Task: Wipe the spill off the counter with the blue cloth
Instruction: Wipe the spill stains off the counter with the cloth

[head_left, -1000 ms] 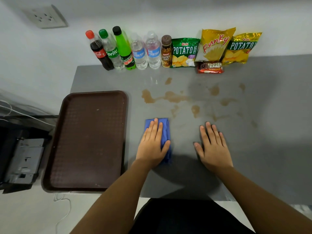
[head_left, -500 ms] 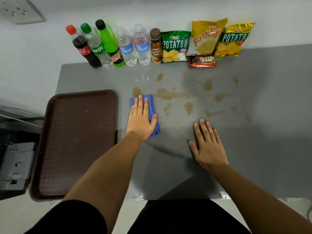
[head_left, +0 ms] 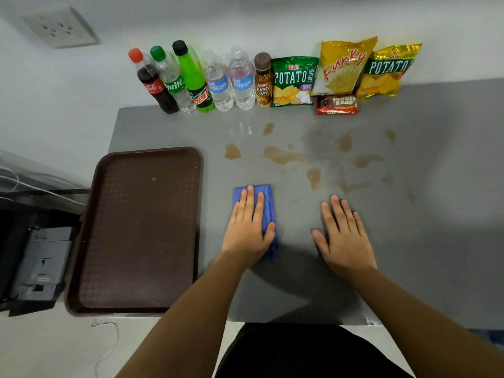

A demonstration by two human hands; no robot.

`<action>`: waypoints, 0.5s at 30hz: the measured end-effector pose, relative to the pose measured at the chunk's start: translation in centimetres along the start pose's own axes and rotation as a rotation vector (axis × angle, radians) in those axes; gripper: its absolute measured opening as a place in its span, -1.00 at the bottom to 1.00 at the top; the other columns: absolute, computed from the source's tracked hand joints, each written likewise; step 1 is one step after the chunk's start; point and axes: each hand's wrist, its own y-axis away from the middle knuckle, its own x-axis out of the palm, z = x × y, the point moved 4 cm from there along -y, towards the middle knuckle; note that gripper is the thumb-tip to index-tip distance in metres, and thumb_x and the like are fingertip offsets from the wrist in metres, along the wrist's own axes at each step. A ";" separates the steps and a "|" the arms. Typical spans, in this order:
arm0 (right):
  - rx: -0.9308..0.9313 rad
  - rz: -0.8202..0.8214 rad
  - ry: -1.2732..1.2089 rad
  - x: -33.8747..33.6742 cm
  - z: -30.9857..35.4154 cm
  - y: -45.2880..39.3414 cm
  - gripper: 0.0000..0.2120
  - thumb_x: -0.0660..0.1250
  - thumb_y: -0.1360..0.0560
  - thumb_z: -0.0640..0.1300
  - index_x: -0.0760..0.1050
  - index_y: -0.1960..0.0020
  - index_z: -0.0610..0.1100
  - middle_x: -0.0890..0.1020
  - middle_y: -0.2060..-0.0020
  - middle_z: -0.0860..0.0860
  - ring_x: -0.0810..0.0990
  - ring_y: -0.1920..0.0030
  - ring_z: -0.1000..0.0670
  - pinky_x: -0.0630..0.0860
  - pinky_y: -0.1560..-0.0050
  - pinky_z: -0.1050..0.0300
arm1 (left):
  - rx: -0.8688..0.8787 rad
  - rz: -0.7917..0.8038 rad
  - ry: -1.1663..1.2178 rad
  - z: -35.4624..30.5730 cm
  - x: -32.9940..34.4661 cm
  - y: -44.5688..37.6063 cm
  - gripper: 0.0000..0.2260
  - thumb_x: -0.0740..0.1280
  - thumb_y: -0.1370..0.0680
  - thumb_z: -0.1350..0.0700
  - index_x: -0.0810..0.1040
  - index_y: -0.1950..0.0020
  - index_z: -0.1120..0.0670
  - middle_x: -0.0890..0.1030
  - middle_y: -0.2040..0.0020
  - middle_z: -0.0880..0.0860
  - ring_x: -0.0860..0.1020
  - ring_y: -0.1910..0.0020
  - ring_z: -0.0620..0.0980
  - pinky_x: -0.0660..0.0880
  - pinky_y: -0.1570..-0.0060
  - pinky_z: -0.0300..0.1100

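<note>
On the grey counter (head_left: 409,241) there's a brown spill (head_left: 283,155) in patches, with a row of bottles (head_left: 191,80) and snack bags (head_left: 343,69) along the white wall (head_left: 272,20), and a dark brown tray (head_left: 136,230) off to the left. The left hand (head_left: 246,230) lies flat, fingers spread, pressing the folded blue cloth (head_left: 268,195) down just short of the stains, not clenching it. The right hand (head_left: 343,236) rests flat and empty on bare counter nearby.
</note>
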 end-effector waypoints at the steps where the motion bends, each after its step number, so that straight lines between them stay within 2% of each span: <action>1: 0.000 -0.001 0.003 0.0 0.0 0.0 -0.30 -0.05 -0.66 0.27 -0.03 -0.69 -0.05 0.02 -0.69 -0.08 -0.06 -0.68 -0.11 -0.05 -0.65 -0.11 | -0.013 -0.008 -0.013 0.9 -0.1 0.2 -0.30 -0.01 -0.66 -0.21 -0.13 -0.69 0.12 -0.17 -0.69 0.16 -0.21 -0.67 0.11 -0.16 -0.63 0.01; 5: 0.002 -0.014 -0.007 0.1 0.1 0.0 -0.31 -0.04 -0.67 0.26 -0.04 -0.69 -0.05 0.03 -0.69 -0.07 -0.06 -0.68 -0.10 0.01 -0.65 -0.13 | -0.048 -0.061 0.021 3.4 -1.3 -1.4 -0.29 0.03 -0.66 -0.21 -0.05 -0.69 0.15 -0.10 -0.69 0.19 -0.14 -0.68 0.14 -0.11 -0.64 0.04; 9: 0.020 0.014 0.010 0.2 0.0 0.0 -0.31 -0.09 -0.68 0.29 -0.14 -0.69 0.00 -0.08 -0.69 -0.02 -0.15 -0.68 -0.05 -0.14 -0.65 -0.04 | -0.121 -0.076 0.020 6.3 -2.7 -5.0 -0.27 0.01 -0.64 -0.22 -0.04 -0.69 0.16 -0.09 -0.69 0.22 -0.10 -0.67 0.20 -0.08 -0.64 0.08; 15: 0.029 0.004 0.023 0.2 0.1 0.1 -0.30 -0.08 -0.68 0.28 -0.15 -0.69 -0.02 -0.12 -0.69 -0.01 -0.15 -0.68 -0.06 -0.15 -0.65 -0.04 | -0.139 -0.041 -0.002 8.6 -4.4 -12.0 -0.31 0.05 -0.69 -0.17 -0.09 -0.69 0.15 -0.11 -0.69 0.20 -0.15 -0.67 0.20 -0.10 -0.63 0.13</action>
